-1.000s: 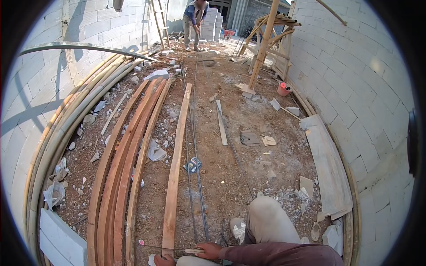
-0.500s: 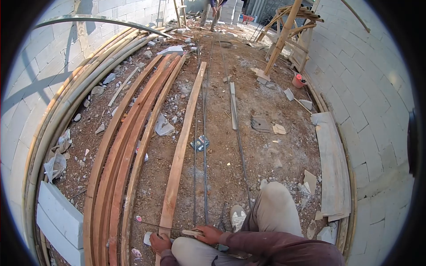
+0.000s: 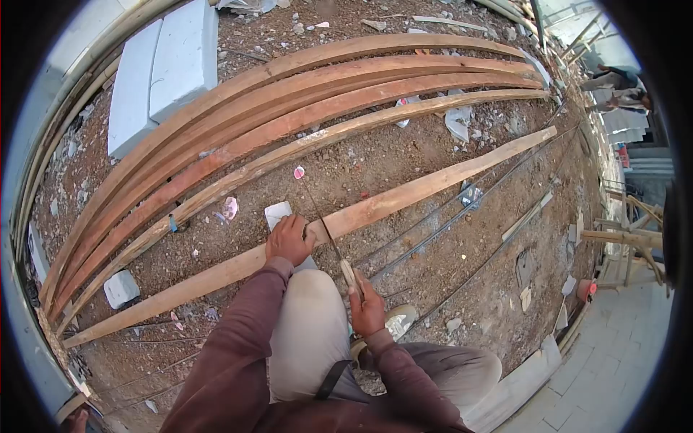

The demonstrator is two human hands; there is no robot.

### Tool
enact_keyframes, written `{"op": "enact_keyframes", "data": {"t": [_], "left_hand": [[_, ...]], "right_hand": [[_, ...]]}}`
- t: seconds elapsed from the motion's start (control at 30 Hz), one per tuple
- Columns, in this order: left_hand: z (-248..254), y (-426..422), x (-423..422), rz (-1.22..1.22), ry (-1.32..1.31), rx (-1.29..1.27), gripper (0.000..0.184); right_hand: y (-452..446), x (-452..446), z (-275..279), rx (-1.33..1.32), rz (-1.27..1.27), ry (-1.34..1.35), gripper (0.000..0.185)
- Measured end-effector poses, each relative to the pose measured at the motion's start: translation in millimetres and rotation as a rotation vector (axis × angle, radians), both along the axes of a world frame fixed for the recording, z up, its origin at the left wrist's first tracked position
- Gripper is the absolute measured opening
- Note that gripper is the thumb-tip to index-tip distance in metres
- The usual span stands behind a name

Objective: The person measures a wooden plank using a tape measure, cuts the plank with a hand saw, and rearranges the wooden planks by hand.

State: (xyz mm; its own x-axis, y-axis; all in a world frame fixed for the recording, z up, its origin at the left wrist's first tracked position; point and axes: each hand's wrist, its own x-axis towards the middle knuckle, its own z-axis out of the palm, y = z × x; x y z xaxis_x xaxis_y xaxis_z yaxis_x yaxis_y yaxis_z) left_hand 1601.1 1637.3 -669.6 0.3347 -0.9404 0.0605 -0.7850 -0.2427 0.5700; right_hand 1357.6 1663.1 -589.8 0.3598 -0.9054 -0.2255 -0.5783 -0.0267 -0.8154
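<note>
A long wooden plank (image 3: 404, 196) lies diagonally across a small white block (image 3: 277, 213). My left hand (image 3: 290, 241) grips the plank's edge beside my knee. To its right, my right hand (image 3: 368, 307) is closed round the light wooden handle of a saw (image 3: 323, 225). The saw's thin dark blade crosses the plank just right of my left hand, and its far tip has a pink and white piece on it.
Several reddish planks (image 3: 303, 111) lie beyond. Large white blocks (image 3: 184, 61) stand at upper left. Thin dark rods (image 3: 433, 242) run along the ground at right. Another person (image 3: 617, 90) is at far right, near a bamboo frame (image 3: 635, 238). A hand shows at the lower left edge.
The view has turned left and down, so the plank now runs across it. Both hands and the saw show more fully; my left hand remains on the plank.
</note>
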Motion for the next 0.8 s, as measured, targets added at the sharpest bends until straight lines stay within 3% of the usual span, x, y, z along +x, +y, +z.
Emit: {"op": "enact_keyframes", "data": {"t": [0.13,0.23,0.37,0.47,0.53,0.6,0.67,0.8], "left_hand": [[4,0,1,0.016,0.022,-0.008,0.023],[2,2,1,0.014,0.005,-0.012,0.023],[6,2,3,0.026,0.023,-0.002,0.021],[5,1,0,0.025,0.03,0.01,0.02],[4,2,1,0.012,0.049,0.002,0.021],[6,3,-1,0.011,0.06,0.008,0.021],[6,0,4,0.01,0.055,-0.002,0.02],[3,-1,3,0.0,0.055,-0.027,0.019]], "right_hand": [[-2,-2,6,-0.044,0.072,-0.134,0.04],[3,-17,12,0.107,0.054,0.012,0.042],[67,-95,52,0.104,0.015,0.065,0.041],[69,-84,63,0.099,0.003,0.123,0.041],[37,-43,37,-0.039,0.086,0.111,0.041],[7,-6,20,0.15,0.027,0.11,0.04],[10,-12,24,0.083,0.054,0.086,0.04],[64,-93,65,0.021,0.094,0.142,0.043]]}}
